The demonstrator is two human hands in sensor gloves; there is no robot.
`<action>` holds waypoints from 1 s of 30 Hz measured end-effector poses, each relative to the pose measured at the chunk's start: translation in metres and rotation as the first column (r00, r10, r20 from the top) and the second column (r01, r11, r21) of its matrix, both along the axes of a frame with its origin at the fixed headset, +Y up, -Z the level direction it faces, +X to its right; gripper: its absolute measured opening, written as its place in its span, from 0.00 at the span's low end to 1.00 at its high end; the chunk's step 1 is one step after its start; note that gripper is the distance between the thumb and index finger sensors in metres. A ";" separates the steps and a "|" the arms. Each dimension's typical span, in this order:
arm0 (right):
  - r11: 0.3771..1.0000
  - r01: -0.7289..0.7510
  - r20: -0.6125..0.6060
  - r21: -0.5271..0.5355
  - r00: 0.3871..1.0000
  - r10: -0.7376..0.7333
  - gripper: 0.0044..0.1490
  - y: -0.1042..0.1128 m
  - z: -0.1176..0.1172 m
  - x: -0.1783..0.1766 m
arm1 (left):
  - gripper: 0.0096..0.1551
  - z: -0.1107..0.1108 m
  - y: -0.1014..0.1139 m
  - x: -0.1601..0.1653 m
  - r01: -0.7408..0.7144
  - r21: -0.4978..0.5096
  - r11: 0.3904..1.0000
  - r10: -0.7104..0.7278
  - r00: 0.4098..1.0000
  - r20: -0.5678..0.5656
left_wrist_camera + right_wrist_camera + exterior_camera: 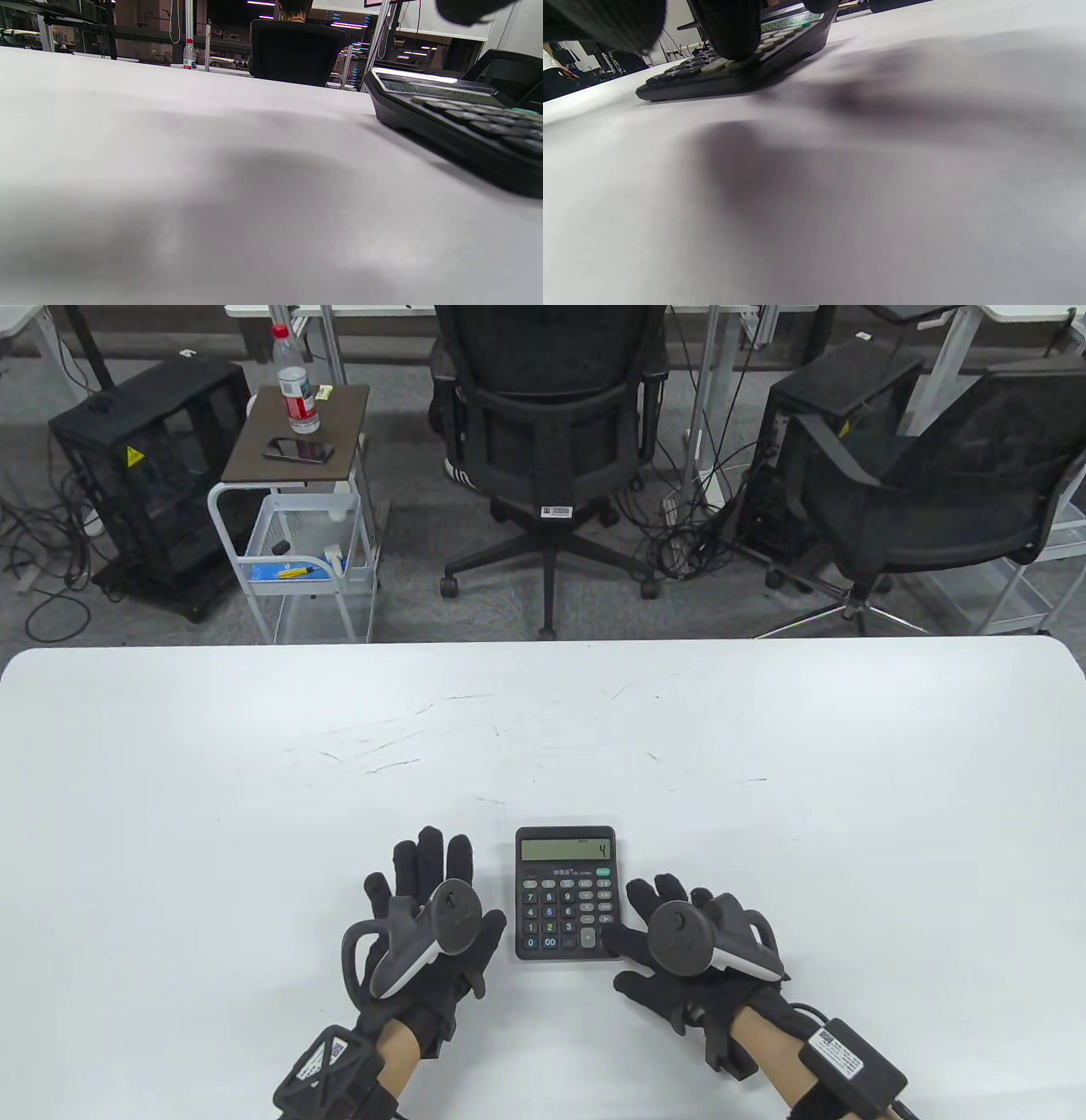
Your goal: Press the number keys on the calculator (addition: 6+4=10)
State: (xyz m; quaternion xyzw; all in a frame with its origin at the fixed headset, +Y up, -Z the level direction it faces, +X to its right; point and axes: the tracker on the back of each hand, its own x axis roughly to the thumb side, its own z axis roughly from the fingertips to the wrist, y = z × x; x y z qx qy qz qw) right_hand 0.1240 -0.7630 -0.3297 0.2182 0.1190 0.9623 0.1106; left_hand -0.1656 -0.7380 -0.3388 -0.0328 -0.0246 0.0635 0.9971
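Table view shows, on the left, the left hand (424, 925) lying palm-down on the white table (212, 780), fingers stretched flat and slightly spread, gripping nothing; a tracker (424, 937) sits strapped on its back. Just right of that hand, apart from it, the dark calculator (566, 892) lies flat near the table's near edge, about midway across, and its display (566, 850) reads 4. Right of the calculator is the right hand (687, 954), also with a tracker on its back. Its fingers are loosely extended, and one fingertip (612, 937) reaches over the calculator's near right corner, where the lower right keys sit. In the right wrist view a gloved fingertip (731, 31) comes down on a pale key at the calculator's (734, 67) near right edge and looks to be touching it; which key cannot be read. The hand holds nothing. Left wrist view catches the calculator (458, 123) at its right side, resting on the table, with no finger on it.
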 end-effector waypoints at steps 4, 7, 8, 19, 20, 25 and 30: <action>1.000 0.000 0.004 0.007 1.000 0.000 0.42 -0.001 0.000 -0.001 | 0.55 0.000 0.000 0.000 0.002 -0.005 1.000 -0.002 1.000 -0.001; 1.000 -0.015 0.001 0.010 1.000 0.015 0.41 -0.002 0.002 -0.003 | 0.55 0.000 0.000 0.000 0.003 -0.005 1.000 -0.003 1.000 -0.001; 1.000 -0.021 0.003 0.010 1.000 0.021 0.41 -0.002 0.002 -0.003 | 0.55 0.001 0.000 0.001 0.003 -0.004 1.000 -0.003 1.000 -0.001; 1.000 -0.013 0.011 0.013 1.000 0.012 0.41 -0.002 0.002 -0.003 | 0.55 0.001 -0.001 0.001 0.005 -0.004 1.000 -0.005 1.000 0.003; 1.000 0.000 0.013 0.009 1.000 0.000 0.42 -0.001 0.001 -0.003 | 0.55 0.001 -0.001 0.002 0.005 -0.004 1.000 -0.005 1.000 0.004; 0.993 0.063 0.102 0.096 0.992 -0.073 0.49 0.003 -0.007 0.002 | 0.55 0.001 -0.001 0.003 0.009 -0.004 1.000 -0.009 1.000 0.015; 0.980 0.027 0.213 0.195 0.975 -0.069 0.57 0.012 -0.017 0.009 | 0.55 0.002 -0.003 0.006 0.015 -0.012 1.000 -0.015 0.999 0.033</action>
